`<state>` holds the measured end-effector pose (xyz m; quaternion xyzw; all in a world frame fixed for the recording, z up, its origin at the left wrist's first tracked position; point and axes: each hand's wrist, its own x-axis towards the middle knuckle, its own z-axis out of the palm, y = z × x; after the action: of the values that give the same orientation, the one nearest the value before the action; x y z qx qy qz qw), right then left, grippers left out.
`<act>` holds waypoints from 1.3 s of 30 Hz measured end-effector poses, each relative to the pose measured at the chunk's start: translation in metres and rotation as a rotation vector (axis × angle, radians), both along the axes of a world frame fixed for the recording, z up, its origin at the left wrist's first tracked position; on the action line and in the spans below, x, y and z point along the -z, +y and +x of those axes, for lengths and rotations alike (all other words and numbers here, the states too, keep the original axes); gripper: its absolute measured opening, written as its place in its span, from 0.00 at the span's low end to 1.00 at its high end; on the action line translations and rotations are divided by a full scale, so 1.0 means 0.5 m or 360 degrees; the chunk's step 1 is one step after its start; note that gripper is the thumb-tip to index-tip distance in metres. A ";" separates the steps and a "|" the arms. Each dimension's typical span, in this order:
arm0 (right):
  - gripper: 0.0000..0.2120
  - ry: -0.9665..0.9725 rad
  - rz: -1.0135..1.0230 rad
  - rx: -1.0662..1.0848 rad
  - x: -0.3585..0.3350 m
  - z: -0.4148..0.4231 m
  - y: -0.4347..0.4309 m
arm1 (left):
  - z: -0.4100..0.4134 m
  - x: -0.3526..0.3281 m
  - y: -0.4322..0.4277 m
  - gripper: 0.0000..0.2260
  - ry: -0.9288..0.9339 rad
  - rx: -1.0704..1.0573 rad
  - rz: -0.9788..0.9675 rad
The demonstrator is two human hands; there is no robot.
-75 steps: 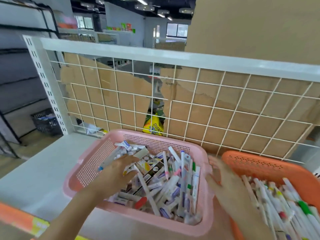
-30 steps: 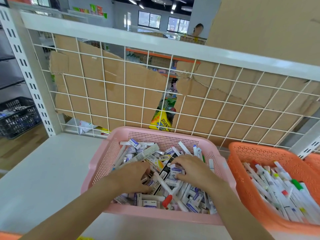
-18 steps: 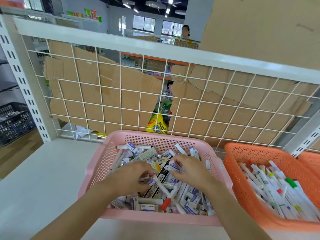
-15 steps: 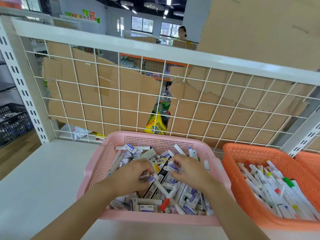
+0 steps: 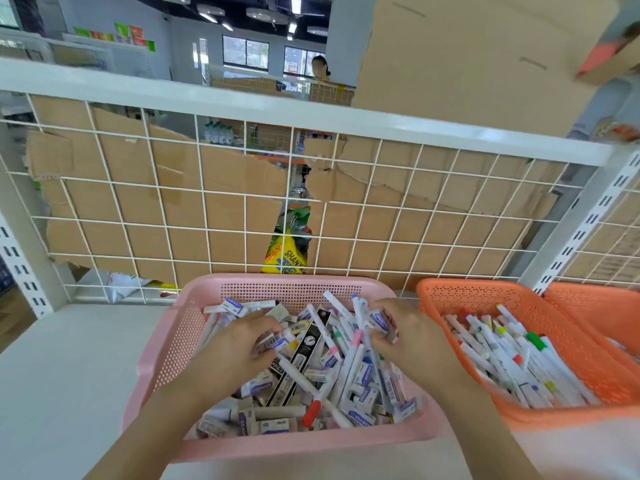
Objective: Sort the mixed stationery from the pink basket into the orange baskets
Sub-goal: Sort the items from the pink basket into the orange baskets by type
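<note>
Your left hand [image 5: 239, 348] is curling its fingers round some small boxes [image 5: 277, 339] with bar codes on them. Your right hand [image 5: 408, 337] is bunching up too. It is gripping a few more small boxes, but that part is blurry, so I cannot tell just which ones.

Both hands are sitting down in the mixed stationery [image 5: 346, 375], which is filling the pink basket [image 5: 173, 341] on the worktop [image 5: 69, 375] near you. A long black pack [image 5: 308, 351] is lying between your hands.

The orange basket [image 5: 467, 299] is standing just to the right of the pink one and is holding markers [image 5: 502, 355]. A second orange basket [image 5: 595, 310] is peeking in further right.

Be careful here. The pieces are small and all tangled up, so I think a full hand coming up may be dragging pens along, and they could be dropping over the rim onto the worktop. A big handful may also be mixing kinds, so a box could be landing among the markers by mistake.
</note>
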<state>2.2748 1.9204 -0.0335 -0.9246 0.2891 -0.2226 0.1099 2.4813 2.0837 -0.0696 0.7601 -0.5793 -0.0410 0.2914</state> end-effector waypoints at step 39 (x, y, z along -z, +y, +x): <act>0.14 -0.0341 -0.0388 0.0993 0.028 -0.898 -0.033 | -0.646 -0.062 -0.214 0.11 -0.0155 0.0303 -0.0410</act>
<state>1.8260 1.9041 -0.0475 -0.7694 0.5158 -0.3742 -0.0448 2.1584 1.9768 -0.0386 0.6592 -0.6626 0.0431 0.3530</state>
